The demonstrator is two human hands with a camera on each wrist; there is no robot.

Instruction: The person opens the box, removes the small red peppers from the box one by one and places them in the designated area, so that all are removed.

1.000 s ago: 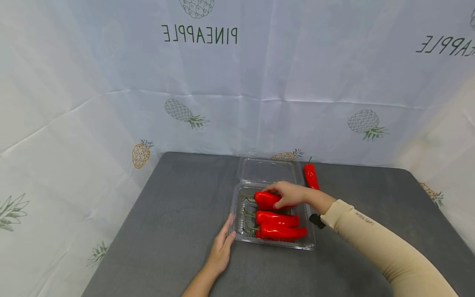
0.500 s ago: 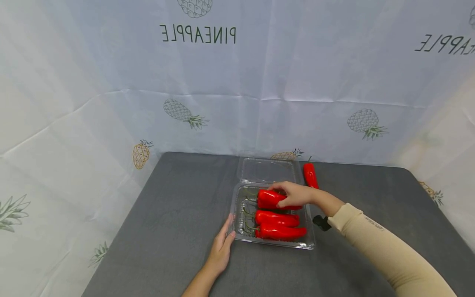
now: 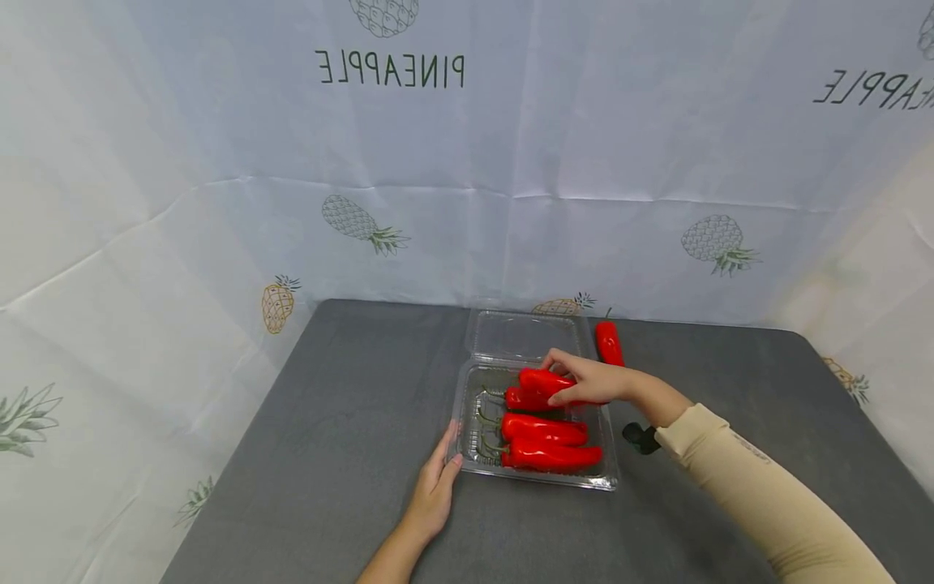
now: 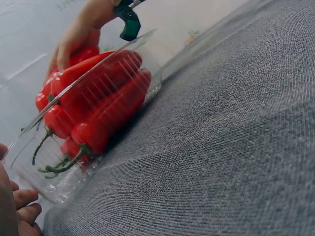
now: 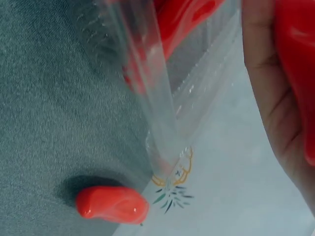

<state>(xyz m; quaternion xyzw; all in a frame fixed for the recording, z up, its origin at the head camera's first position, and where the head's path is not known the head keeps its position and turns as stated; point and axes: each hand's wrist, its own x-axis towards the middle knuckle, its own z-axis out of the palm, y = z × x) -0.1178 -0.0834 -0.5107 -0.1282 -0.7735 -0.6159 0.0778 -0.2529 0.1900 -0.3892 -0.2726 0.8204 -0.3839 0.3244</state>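
My right hand (image 3: 594,380) grips a red pepper (image 3: 541,381) over the back of a clear plastic clamshell container (image 3: 540,480). Under that pepper lies another red pepper (image 3: 515,399), partly covered by it. Two more, a middle pepper (image 3: 543,429) and a front pepper (image 3: 552,456), lie side by side in the container, green stems to the left. My left hand (image 3: 430,496) holds the container's near left corner, thumb at the rim. In the left wrist view its curled fingers (image 4: 28,209) show beside the clear wall. The right wrist view shows the held pepper (image 5: 298,59) against the palm.
The container's open lid (image 3: 524,334) lies flat behind it, toward the back edge of the grey table (image 3: 350,422). One loose pepper (image 3: 609,344) lies right of the lid. A pineapple-print cloth (image 3: 467,243) hangs behind the table.
My right hand has moved right and slightly up with its pepper, and a pepper beneath has come into view. My left hand and the container have stayed in place.
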